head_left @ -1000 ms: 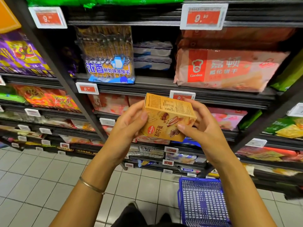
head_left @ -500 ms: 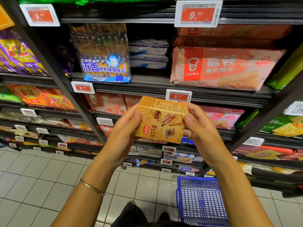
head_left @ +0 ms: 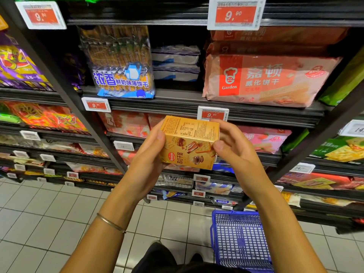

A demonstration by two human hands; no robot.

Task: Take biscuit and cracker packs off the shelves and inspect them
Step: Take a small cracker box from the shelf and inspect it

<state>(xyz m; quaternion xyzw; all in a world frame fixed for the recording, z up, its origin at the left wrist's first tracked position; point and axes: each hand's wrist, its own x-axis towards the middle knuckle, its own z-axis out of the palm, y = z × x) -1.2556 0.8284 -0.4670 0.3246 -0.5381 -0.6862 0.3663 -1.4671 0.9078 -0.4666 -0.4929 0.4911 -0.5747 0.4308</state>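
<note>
1. The cracker box [head_left: 189, 142], orange-gold with crackers and a cup pictured on its front, sits in the middle of the frame between my two hands. It is tilted so that its printed top face and its front both face me. It is closed on the faces I can see.
2. My left hand [head_left: 145, 154] grips the box's left side, thumb on the front edge and the other fingers hidden behind it.
3. My right hand [head_left: 236, 152] grips the right side, thumb pressed on the front corner and fingers curled over the top edge.
4. A thin bracelet [head_left: 110, 223] circles my left wrist, lower left of centre.
5. Behind the box runs a dark shelf [head_left: 177, 107] carrying a red price tag [head_left: 212, 114] just above the box.
6. On that shelf, at upper right, lies a pink-and-red Garden wafer pack [head_left: 266, 79] with another stacked on top of it.
7. At upper centre-left a clear bag of thin biscuit sticks [head_left: 122, 64] stands upright, with white-and-blue packs [head_left: 175, 64] stacked beside it.
8. At lower right a blue mesh basket [head_left: 240, 239] stands on the tiled floor [head_left: 49, 213]. The part in view shows only its grid walls and bottom.
</note>
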